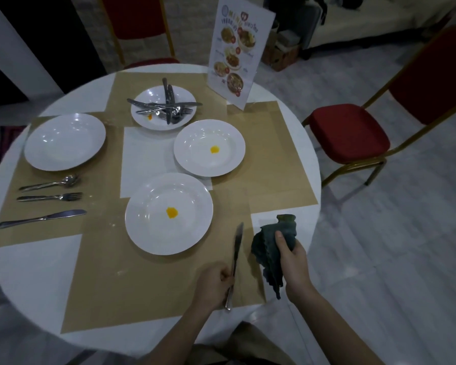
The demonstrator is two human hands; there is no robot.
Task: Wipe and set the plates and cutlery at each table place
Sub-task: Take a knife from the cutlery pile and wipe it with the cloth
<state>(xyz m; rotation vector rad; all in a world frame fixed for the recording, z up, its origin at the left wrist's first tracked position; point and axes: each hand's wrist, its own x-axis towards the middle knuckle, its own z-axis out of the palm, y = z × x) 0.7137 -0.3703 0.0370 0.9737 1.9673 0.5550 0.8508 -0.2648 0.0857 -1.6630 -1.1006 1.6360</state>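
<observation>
My left hand (214,284) grips a table knife (235,262) by its handle, blade pointing away, just right of the near white plate (153,235), which has a yellow spot. My right hand (292,262) holds a crumpled dark green cloth (269,248) beside the knife. A second spotted plate (195,162) lies at mid-right. A far plate (153,96) carries a pile of several cutlery pieces (166,109). At the left place sits a clean plate (63,140) with a spoon (50,183), fork (50,197) and knife (42,218) laid beside it.
The round white table (37,272) has tan placemats (132,283). An upright menu card (237,51) stands at the far right edge. Red chairs stand at the right (353,133) and behind the table (137,19). Grey floor lies to the right.
</observation>
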